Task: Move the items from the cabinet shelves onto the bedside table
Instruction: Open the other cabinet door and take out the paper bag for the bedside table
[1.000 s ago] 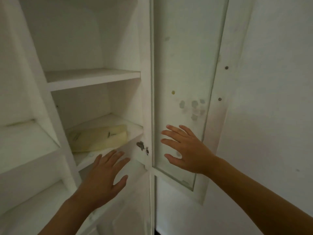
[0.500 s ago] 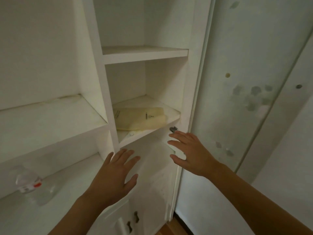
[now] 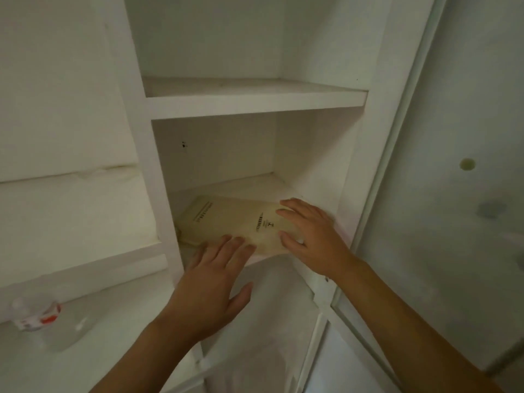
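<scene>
A flat pale yellow book (image 3: 226, 219) with small dark print lies on the middle shelf (image 3: 289, 191) of a narrow white cabinet. My left hand (image 3: 209, 290) reaches in with straight fingers, the fingertips touching the book's front edge. My right hand (image 3: 309, 236) lies spread on the book's right end, with the thumb at its front edge. A clear plastic bottle (image 3: 42, 321) with a red and white label lies on its side on the lower shelf at the far left.
The shelf above (image 3: 255, 97) holds nothing I can see. The open cabinet door (image 3: 459, 194) with a frosted panel stands close at the right. A white divider (image 3: 147, 165) separates the narrow compartment from the wider shelves at the left.
Both hands have moved forward from in front of the cabinet into the middle compartment and now touch the book. The view has come closer and shifted left.
</scene>
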### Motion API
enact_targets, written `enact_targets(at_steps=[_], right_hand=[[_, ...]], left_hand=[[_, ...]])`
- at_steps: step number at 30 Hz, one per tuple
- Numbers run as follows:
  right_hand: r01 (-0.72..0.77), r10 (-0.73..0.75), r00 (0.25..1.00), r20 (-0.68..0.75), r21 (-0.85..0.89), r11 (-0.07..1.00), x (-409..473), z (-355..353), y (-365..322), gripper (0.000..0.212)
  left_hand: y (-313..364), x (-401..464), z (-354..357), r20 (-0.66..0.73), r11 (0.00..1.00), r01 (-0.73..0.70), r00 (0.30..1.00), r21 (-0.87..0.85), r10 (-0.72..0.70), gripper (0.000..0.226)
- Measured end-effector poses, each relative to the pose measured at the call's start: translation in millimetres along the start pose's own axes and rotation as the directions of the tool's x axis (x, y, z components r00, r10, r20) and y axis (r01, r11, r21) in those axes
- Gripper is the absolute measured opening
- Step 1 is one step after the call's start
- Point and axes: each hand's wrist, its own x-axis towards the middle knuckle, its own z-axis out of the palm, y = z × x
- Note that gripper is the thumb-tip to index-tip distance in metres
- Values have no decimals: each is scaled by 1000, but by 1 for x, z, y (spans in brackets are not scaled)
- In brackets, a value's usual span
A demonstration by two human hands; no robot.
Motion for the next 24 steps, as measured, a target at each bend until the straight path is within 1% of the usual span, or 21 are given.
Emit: enact_targets(at_steps=[2,5,8,11,14,19,24], right_hand=[[-1,1,1000,-18,36,999,19,8,8,53],[20,-19,1000,-19,52,998,41,23,15,49],[37,-39,998,59,35,999,54,36,22,54],[13,-23,987,157,66,998,61,49,30,57],[-23,6,977,211,79,997,64,55,33,60],[-43,25,971,239,67,997,63,54,32,58],[-95,74,968,239,78,992,43,47,22,60]], left_hand=[[0,13,7,-2,998,62,998,29,-62,64],[0,27,17,5,993,98,995,63,-99,65],[-5,34,23,19,989,135,991,58,-136,64],[-10,36,26,35,985,167,985,33,-168,60],[-11,35,27,39,984,176,984,11,-176,57],[-10,34,26,30,985,171,985,-12,-170,55],[-11,29,26,-4,990,136,991,-36,-136,52]])
